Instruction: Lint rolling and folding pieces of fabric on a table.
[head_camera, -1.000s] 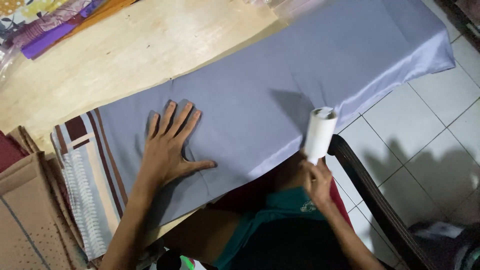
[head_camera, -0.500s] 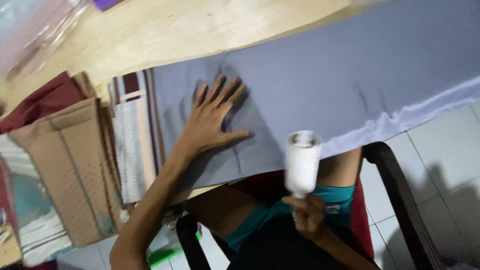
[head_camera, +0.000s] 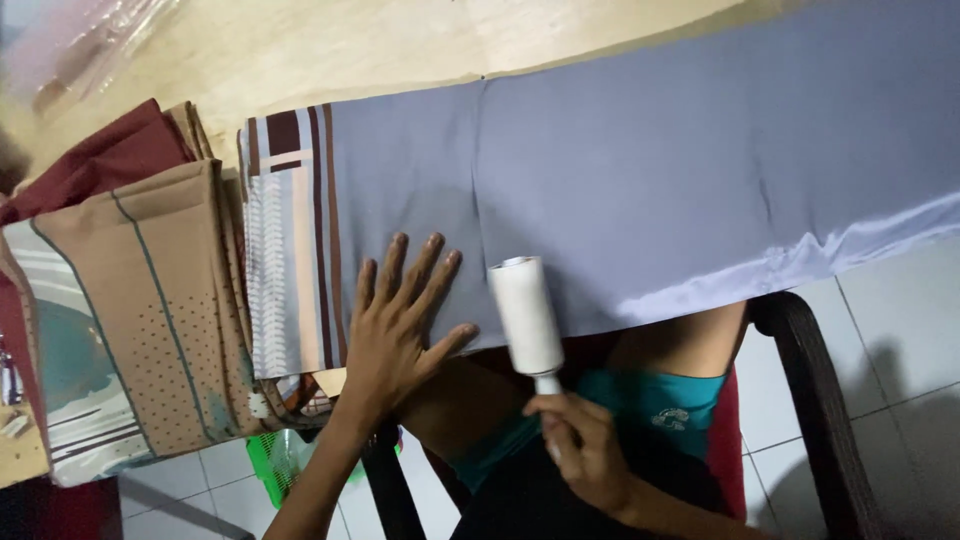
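Right hand (head_camera: 585, 455) grips roller (head_camera: 525, 315) upright at frame center, just right of flat open left hand (head_camera: 395, 325) on cloth (head_camera: 650, 170)

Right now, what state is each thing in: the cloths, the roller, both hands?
Grey cloth: spread flat on the table, near edge hanging over.
Lint roller: upright, at the cloth's edge.
Left hand: open, pressed flat on the cloth.
Right hand: gripping the roller's handle.
Folded cloths: stacked at the left.

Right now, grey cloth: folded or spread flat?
Spread flat: the grey cloth lies smooth across the table, its edge overhanging, the left hand pressing it.
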